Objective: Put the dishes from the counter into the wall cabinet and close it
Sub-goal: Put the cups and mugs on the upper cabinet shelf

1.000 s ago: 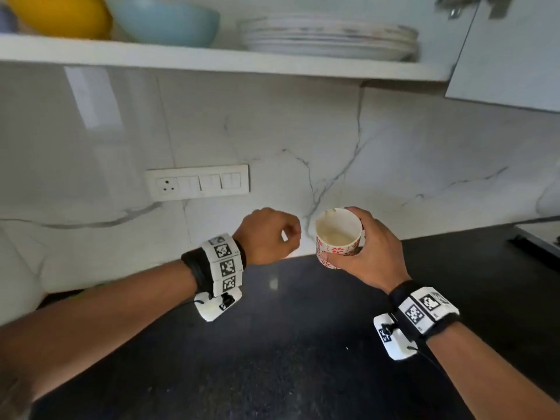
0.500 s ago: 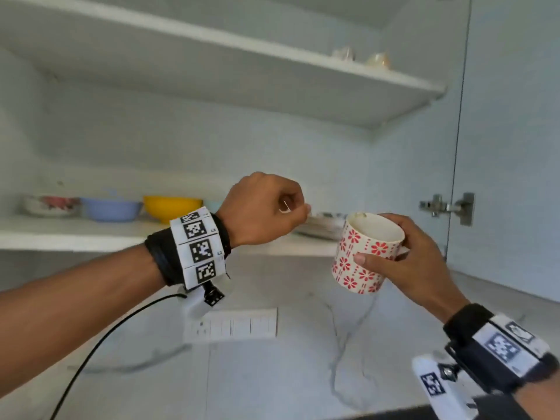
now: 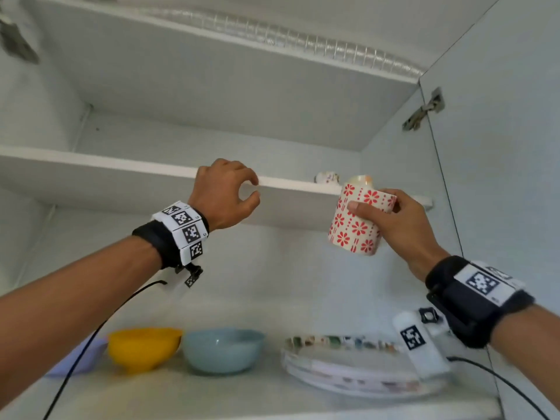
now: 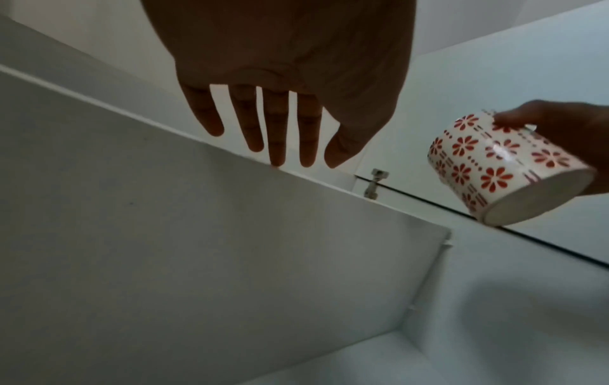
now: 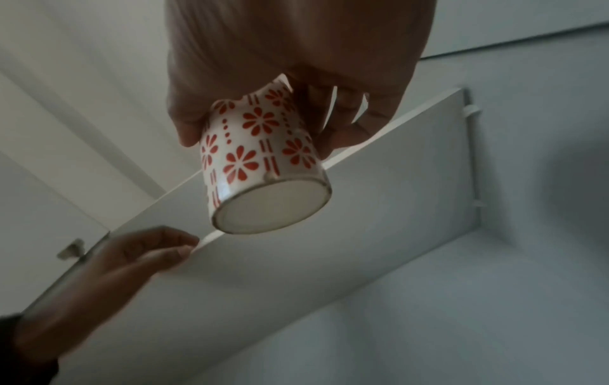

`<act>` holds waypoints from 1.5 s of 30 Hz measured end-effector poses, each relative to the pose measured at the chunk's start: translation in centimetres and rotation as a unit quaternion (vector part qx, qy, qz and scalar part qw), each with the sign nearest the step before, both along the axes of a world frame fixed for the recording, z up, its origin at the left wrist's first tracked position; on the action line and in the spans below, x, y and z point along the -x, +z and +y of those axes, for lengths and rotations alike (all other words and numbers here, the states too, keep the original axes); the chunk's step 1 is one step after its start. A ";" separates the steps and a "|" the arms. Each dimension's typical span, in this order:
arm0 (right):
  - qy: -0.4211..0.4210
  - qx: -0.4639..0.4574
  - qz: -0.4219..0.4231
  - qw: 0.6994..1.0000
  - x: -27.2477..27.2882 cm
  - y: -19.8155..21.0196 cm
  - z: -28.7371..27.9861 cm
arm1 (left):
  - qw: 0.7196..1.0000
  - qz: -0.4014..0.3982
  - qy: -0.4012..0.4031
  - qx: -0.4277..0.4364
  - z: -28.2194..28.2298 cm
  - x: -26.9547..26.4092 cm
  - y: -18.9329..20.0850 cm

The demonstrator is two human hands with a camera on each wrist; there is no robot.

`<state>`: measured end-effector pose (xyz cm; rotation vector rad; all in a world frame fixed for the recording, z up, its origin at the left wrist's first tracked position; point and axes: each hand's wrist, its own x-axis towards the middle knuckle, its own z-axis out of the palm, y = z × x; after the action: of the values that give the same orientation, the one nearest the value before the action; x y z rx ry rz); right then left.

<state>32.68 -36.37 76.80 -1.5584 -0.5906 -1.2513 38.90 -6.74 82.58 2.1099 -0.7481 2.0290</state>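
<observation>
Gripping the white ceramic cup with red flowers [image 3: 357, 219] just below the white upper shelf [image 3: 121, 168], the right hand [image 3: 394, 225] could knock its rim against the shelf edge; the left hand [image 3: 225, 195] hangs loosely curled, empty.

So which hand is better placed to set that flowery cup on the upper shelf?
Probably the right hand: it already grips the cup just below the upper shelf edge. The left hand holds nothing.

1. A clear ribbed hose [image 3: 303, 36] runs along the very top of the cabinet [image 3: 272, 268].
2. There's a black wristband with white square-code tags on each wrist: left [image 3: 181, 228], right [image 3: 475, 295].
3. A thin black cable [image 3: 91, 338] dangles under the left one, and another [image 3: 500, 377] trails off the right.
</observation>
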 end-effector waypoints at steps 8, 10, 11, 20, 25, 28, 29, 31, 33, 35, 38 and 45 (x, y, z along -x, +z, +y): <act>0.019 -0.054 -0.053 0.997 -4.6 12.8 2.4 | 0.991 -0.062 0.122 0.012 -0.6 -3.9 3.3; -0.001 -0.046 -0.050 0.998 -5.6 14.8 3.8 | 0.990 -0.075 0.118 0.013 -0.4 -4.4 3.2; -0.011 -0.038 -0.046 0.998 -6.3 15.5 4.6 | 0.990 -0.079 0.115 0.013 -0.2 -4.6 3.3; -0.127 -0.016 0.008 0.992 -10.3 16.6 7.6 | 0.989 -0.100 0.111 0.020 -0.1 -4.9 3.1; -0.184 0.022 0.014 0.983 -10.8 16.5 7.8 | 0.988 -0.112 0.103 0.025 -0.2 -4.9 3.0; -0.200 0.020 0.015 0.980 -10.9 16.4 7.7 | 0.988 -0.114 0.102 0.031 -0.3 -5.1 3.0; -0.205 0.023 0.017 0.978 -10.9 16.4 7.7 | 0.988 -0.114 0.103 0.034 -0.3 -5.1 3.0; -0.213 0.027 0.023 0.976 -10.9 16.5 7.7 | 0.987 -0.116 0.104 0.037 -0.4 -5.2 3.0; -0.228 0.035 0.025 0.973 -11.1 16.5 7.7 | 0.987 -0.116 0.100 0.038 -0.4 -5.2 3.0; -0.250 0.052 0.022 0.967 -11.2 16.5 7.7 | 0.988 -0.117 0.095 0.038 -0.3 -5.2 3.0; -0.279 0.082 0.026 0.956 -11.3 16.4 7.6 | 0.988 -0.118 0.094 0.038 -0.4 -5.2 2.9; -0.316 0.094 0.003 0.944 -11.4 16.0 7.6 | 0.989 -0.116 0.090 0.035 -0.3 -5.2 2.9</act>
<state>44.05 -28.75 92.78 -2.0010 -0.2021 -1.6952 44.11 -7.09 85.50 1.9899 -0.5192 2.3879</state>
